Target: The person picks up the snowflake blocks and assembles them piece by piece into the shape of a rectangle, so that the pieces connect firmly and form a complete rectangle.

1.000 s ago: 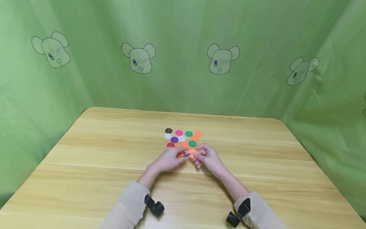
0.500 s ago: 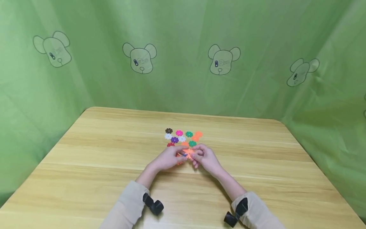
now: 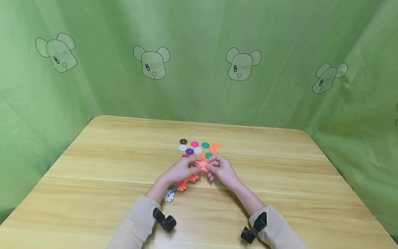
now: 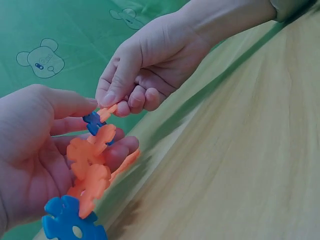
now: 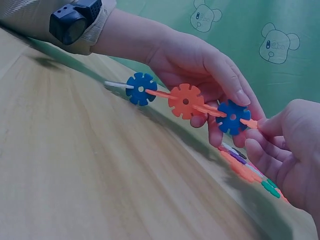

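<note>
My left hand (image 3: 181,171) holds a chain of slotted snowflake discs, its thumb and fingers pinching the blue disc (image 5: 233,118) near one end. My right hand (image 3: 224,172) pinches an orange disc (image 4: 107,112) between thumb and index finger; this disc sits edge-on against that blue disc, seemingly in its slot. From the left hand the chain runs back through orange discs (image 5: 185,101) and another blue disc (image 5: 141,89) to a white disc (image 3: 169,195) at its free end. In the head view the fingers partly cover the joint.
Beyond the hands, loose discs lie on the wooden table (image 3: 280,166): brown (image 3: 183,141), pink (image 3: 194,144), purple (image 3: 189,151), green (image 3: 205,145), white, red and several orange ones (image 3: 215,146). A green curtain (image 3: 199,97) hangs behind the table.
The chain's tail, ending in the white disc, now shows below the left hand; before, the hand hid it. Both hands have shifted slightly left, still holding the discs. The loose discs have stayed put.
</note>
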The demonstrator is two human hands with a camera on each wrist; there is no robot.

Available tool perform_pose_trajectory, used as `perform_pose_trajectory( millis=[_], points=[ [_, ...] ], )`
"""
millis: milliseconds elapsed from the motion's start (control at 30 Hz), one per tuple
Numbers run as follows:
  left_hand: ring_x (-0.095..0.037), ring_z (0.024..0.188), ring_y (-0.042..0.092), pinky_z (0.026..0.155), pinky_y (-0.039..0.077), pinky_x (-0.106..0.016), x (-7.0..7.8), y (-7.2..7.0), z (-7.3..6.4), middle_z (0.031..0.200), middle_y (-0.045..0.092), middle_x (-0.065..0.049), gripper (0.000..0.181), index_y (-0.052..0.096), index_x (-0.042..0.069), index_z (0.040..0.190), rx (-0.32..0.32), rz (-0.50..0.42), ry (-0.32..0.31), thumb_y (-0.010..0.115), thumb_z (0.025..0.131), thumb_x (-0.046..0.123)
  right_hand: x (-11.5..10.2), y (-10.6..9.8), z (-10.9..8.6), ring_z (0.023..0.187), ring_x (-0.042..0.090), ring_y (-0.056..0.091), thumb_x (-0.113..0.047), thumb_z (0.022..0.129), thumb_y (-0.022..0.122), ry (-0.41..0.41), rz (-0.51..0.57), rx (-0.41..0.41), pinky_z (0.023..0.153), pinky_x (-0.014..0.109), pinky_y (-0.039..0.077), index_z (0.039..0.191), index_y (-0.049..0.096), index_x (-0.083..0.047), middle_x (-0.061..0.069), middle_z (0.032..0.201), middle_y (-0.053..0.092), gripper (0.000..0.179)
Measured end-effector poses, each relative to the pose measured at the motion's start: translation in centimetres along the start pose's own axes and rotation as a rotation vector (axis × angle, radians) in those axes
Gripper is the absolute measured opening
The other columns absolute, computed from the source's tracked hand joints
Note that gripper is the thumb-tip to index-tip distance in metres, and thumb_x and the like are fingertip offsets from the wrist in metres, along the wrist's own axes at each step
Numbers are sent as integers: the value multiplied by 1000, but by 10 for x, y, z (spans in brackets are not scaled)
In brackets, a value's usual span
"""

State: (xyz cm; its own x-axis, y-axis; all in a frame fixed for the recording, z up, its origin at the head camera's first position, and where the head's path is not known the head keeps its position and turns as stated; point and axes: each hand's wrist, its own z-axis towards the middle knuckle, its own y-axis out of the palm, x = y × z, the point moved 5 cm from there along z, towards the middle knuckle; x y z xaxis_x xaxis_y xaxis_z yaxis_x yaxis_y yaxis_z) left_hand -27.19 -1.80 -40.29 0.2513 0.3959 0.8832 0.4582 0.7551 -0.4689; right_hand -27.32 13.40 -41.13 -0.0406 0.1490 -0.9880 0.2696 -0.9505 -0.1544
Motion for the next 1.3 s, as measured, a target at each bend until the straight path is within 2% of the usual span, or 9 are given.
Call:
perform_pose_trajectory(
  millis=[133,267,400,567,700,800,933,1100,1300],
  points=[
    [-15,86,58,76,49,-31,-1,-3,0,97,62,-3,45,51,8,131,7,-22,12,60,90,24,0,-1,2,62,17,58,1,86,60,9,-2,1,56,25,52,102,51,7,22,82,62,19],
    [-16,86,58,77,48,-32,-3,-4,1,98,61,-4,48,49,8,133,9,-68,4,61,89,23,1,-5,4,65,18,59,-2,87,60,11,-22,14,58,26,53,104,52,6,17,83,63,21],
    [-18,88,56,76,49,-32,-5,-5,2,101,59,-6,51,45,9,137,7,-82,-3,60,90,21,3,-15,8,67,19,59,-2,87,60,11,-62,59,60,27,53,107,53,8,20,87,62,24],
    [-21,95,54,80,48,-35,-6,-8,0,114,56,-11,53,41,10,140,7,-88,-14,58,91,20,7,-28,13,71,19,59,-3,87,61,37,-122,120,63,28,53,111,55,10,20,92,62,28],
    [-21,91,54,76,48,-34,-7,-10,-2,108,56,-11,52,43,10,139,21,-102,-20,59,90,17,10,-37,19,77,20,59,-2,87,61,36,-174,156,66,27,53,110,56,10,16,92,62,27],
    [-20,89,53,72,48,-32,-8,-11,-2,103,55,-10,51,44,10,137,33,-108,-22,60,89,17,12,-43,23,83,21,59,-3,86,62,26,-249,184,70,27,52,109,59,7,14,93,62,26],
    [-20,92,54,74,48,-31,-10,-13,-2,105,56,-9,50,46,10,136,51,-115,-19,61,89,19,15,-48,29,90,24,58,-7,85,65,7,-396,211,78,32,49,108,62,4,14,98,64,26],
    [-21,92,54,73,48,-32,-11,-14,-2,107,55,-10,49,47,9,135,75,-114,-27,61,89,19,16,-46,38,93,26,55,-14,83,68,-39,-592,199,82,40,46,105,65,2,15,101,61,27],
    [-21,95,52,73,47,-32,-14,-16,0,112,54,-10,50,47,9,135,108,-93,-25,62,89,22,17,-41,43,94,27,52,-21,82,71,-64,-700,197,82,41,44,103,66,3,15,101,60,32]
  ],
)
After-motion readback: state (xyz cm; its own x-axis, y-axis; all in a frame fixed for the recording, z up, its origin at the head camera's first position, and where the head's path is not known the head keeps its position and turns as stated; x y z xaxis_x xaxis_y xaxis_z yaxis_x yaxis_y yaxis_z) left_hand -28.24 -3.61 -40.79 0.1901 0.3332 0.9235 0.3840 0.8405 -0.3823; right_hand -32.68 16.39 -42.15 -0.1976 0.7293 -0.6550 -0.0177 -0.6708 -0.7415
